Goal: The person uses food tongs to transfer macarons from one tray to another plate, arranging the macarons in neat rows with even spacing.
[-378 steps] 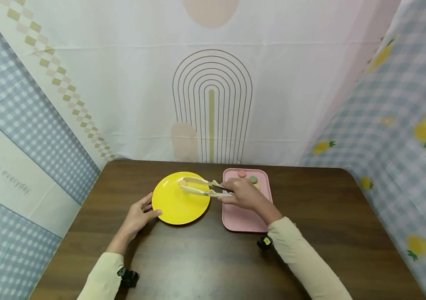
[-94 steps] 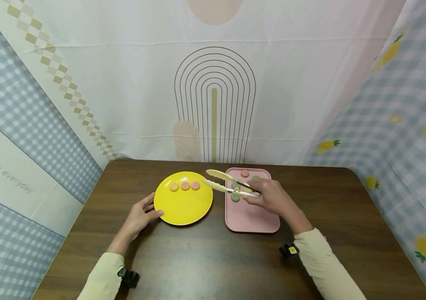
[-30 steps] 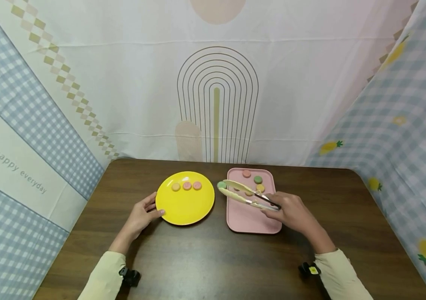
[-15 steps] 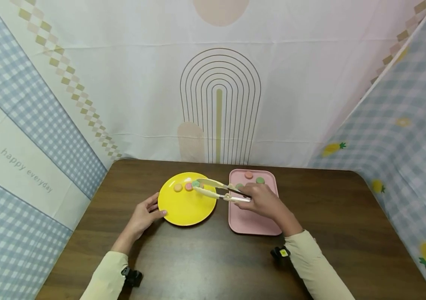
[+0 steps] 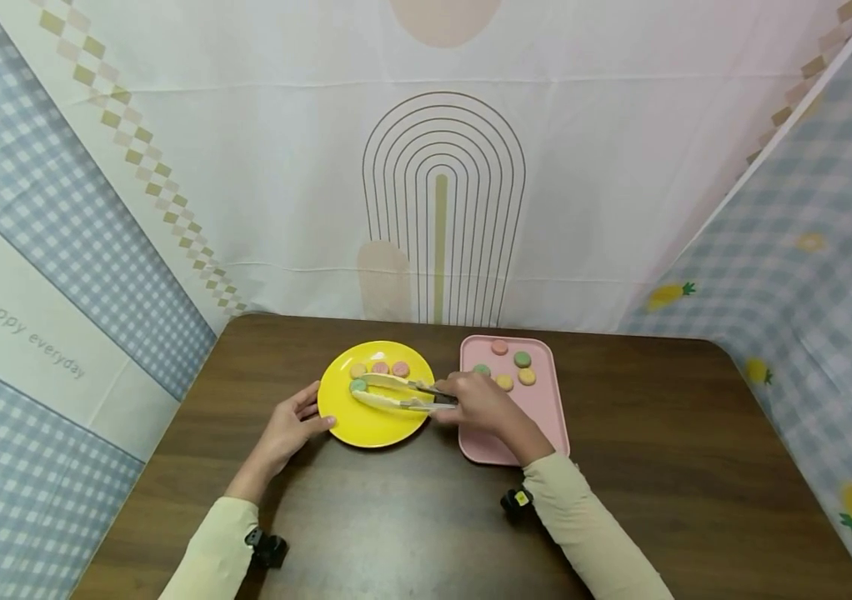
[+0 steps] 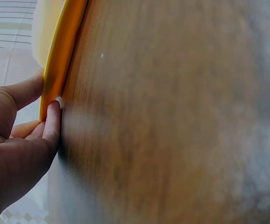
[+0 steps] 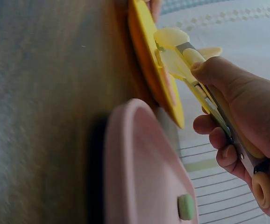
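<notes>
Here's the left hand (image 5: 287, 433), thumb over and fingers under the left rim of the yellow plate (image 5: 366, 427), probably to keep it from sliding on the desk (image 5: 366, 517). Well apart from it, the right hand (image 5: 480, 404) is wrapped round the tongs (image 5: 384, 402), above the left edge of the pink tray (image 5: 544, 410). The tongs lie lengthwise right to left, tips pointing left and slightly far, a low reach that seems meant to bring them in over the plate. At those tips sits a green disc (image 5: 358, 386), plate's left side, just nearer than the pale yellow disc (image 5: 358, 370); whether it's squeezed, I can't tell.
</notes>
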Available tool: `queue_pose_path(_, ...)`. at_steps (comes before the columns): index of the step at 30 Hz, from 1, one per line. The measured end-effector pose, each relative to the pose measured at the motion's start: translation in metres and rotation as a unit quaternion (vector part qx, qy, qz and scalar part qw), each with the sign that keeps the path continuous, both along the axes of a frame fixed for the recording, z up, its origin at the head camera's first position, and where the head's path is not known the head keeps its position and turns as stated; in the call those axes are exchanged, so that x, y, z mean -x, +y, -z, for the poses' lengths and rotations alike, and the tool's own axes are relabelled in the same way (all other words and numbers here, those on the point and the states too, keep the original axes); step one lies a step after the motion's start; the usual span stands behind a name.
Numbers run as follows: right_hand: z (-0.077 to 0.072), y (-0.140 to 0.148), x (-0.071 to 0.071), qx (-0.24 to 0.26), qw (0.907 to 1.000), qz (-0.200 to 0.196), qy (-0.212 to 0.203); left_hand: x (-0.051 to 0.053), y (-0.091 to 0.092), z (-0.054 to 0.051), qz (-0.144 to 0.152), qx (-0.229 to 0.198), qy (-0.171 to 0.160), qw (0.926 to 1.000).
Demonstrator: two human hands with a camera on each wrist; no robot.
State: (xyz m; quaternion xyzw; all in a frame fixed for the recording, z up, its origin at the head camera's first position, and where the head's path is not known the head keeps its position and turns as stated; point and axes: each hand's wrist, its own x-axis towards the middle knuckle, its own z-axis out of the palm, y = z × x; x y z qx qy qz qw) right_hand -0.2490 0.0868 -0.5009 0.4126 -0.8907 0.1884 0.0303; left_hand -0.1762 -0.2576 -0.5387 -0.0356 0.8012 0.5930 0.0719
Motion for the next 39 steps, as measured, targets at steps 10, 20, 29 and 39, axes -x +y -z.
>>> queue_pose_path(10,0.004,-0.001,-0.004,-0.016,0.9996,0.021,-0.003,0.001,0.001,0.000,-0.001,-0.002,-0.002,1.0000)
queue_pose_path(20,-0.021,0.045,-0.009,0.046,0.9984,0.029,0.019,0.002,0.001,0.000,-0.006,-0.015,-0.003,0.9999)
queue_pose_path(29,-0.045,0.130,-0.014,0.027,0.9928,0.076,0.088,0.002,0.001,0.002,-0.004,-0.014,0.000,0.9999)
queue_pose_path(39,-0.042,0.202,-0.022,-0.001,0.9863,0.143,0.083,0.002,0.000,0.002,-0.004,-0.005,0.000,1.0000)
